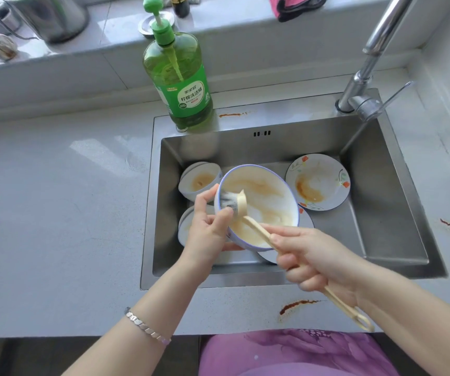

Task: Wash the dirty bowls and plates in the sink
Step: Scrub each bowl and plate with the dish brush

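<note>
My left hand (208, 226) grips the near-left rim of a blue-rimmed white bowl (267, 196), tilted above the steel sink (381, 213) and smeared with brown sauce. My right hand (310, 260) holds the cream handle of a dish brush (234, 203), whose dark head presses on the bowl's inner left wall. A smaller dirty bowl (200, 181) sits behind on the left. Another dirty dish (187, 226) shows beneath my left hand. A stained flowered plate (318, 181) leans at the back right. A further plate (306, 221) lies under the held bowl.
A green dish soap bottle (181, 80) stands on the sink's back left edge. The chrome faucet (365, 77) rises at the back right. Brown stains mark the grey counter (55, 213). A metal pot (47, 17) and a pink cloth (294, 5) rest on the sill.
</note>
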Demonstrator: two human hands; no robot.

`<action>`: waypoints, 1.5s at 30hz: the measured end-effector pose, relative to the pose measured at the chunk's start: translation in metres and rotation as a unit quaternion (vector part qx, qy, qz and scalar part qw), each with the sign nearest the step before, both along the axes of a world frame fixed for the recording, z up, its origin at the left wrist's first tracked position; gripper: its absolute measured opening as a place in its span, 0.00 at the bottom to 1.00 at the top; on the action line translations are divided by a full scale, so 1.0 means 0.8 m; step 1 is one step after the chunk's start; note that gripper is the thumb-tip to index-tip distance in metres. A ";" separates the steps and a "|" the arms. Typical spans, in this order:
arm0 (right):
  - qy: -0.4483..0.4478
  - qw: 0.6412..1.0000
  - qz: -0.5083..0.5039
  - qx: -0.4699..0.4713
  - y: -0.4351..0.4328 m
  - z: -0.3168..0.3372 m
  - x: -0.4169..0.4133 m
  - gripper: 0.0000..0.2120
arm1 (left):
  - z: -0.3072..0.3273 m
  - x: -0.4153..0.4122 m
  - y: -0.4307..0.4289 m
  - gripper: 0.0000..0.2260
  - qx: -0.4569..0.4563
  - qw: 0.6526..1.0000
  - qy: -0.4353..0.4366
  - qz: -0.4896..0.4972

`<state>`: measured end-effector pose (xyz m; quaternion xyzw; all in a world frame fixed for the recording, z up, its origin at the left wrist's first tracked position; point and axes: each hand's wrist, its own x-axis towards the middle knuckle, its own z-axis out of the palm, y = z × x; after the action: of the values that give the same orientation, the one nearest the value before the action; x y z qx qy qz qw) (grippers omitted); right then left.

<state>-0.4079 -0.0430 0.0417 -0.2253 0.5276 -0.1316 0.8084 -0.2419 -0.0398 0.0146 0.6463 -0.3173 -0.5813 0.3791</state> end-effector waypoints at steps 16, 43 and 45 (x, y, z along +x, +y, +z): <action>0.358 0.858 0.192 -0.314 0.001 -0.020 -0.025 0.17 | 0.004 0.011 0.000 0.18 0.024 0.999 -0.048 0.003; 0.329 0.831 0.267 -0.361 -0.011 -0.022 -0.043 0.17 | -0.015 0.024 -0.006 0.15 0.038 0.995 -0.019 0.093; 0.268 0.893 0.080 -0.352 -0.010 -0.020 -0.057 0.17 | -0.019 0.034 -0.006 0.15 0.046 0.993 -0.001 0.110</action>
<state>-0.4538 -0.0507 0.0253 -0.5630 0.6241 -0.1782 0.5117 -0.2149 -0.0446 -0.0004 0.6948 -0.2179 -0.5491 0.4102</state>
